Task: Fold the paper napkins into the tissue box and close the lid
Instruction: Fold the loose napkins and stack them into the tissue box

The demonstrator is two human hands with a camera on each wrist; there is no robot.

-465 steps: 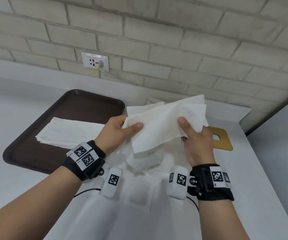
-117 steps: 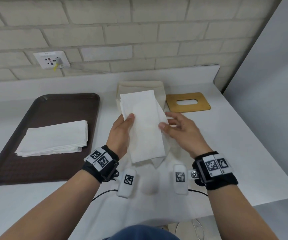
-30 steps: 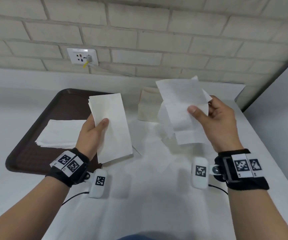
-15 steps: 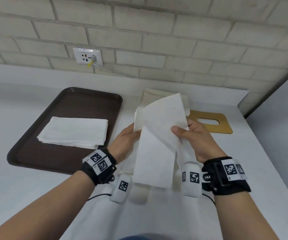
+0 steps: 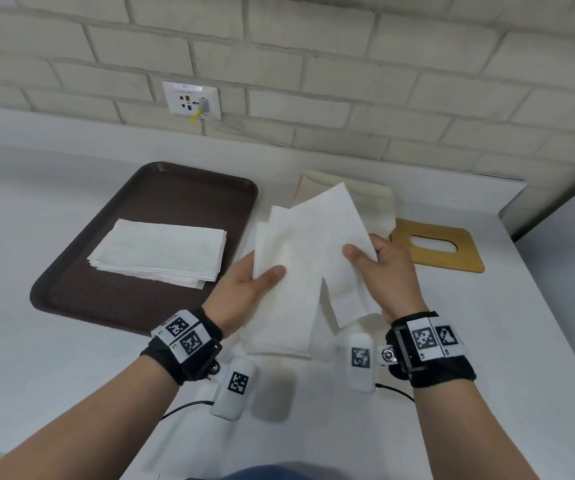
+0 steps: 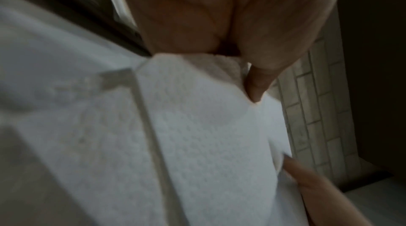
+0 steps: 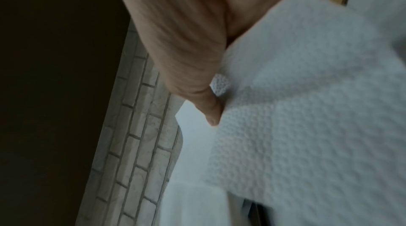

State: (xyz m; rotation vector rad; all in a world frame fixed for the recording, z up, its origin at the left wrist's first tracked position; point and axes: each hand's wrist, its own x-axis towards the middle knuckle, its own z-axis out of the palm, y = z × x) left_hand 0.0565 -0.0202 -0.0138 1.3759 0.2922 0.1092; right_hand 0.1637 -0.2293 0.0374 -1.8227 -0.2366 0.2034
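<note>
Both hands hold white paper napkins (image 5: 299,265) above the white counter. My left hand (image 5: 244,289) pinches the folded stack at its left edge, thumb on top; the napkins (image 6: 208,134) fill the left wrist view under that thumb. My right hand (image 5: 383,271) pinches the overlapping napkin's right edge, seen in the right wrist view as textured paper (image 7: 307,108). Behind the napkins stands the cream tissue box (image 5: 376,202), mostly hidden. Its wooden lid (image 5: 466,252) with an oval slot lies flat to the right. A pile of napkins (image 5: 161,251) rests on the brown tray (image 5: 182,195).
A brick wall with a socket plate (image 5: 190,98) runs along the back. The counter's right edge (image 5: 538,289) drops off beside a grey wall. Cables run from the wrist cameras near the front edge.
The two hands, apart with separate napkins a second ago, have come together, and the right hand's napkin now overlaps the left hand's folded stack, lower over the counter.
</note>
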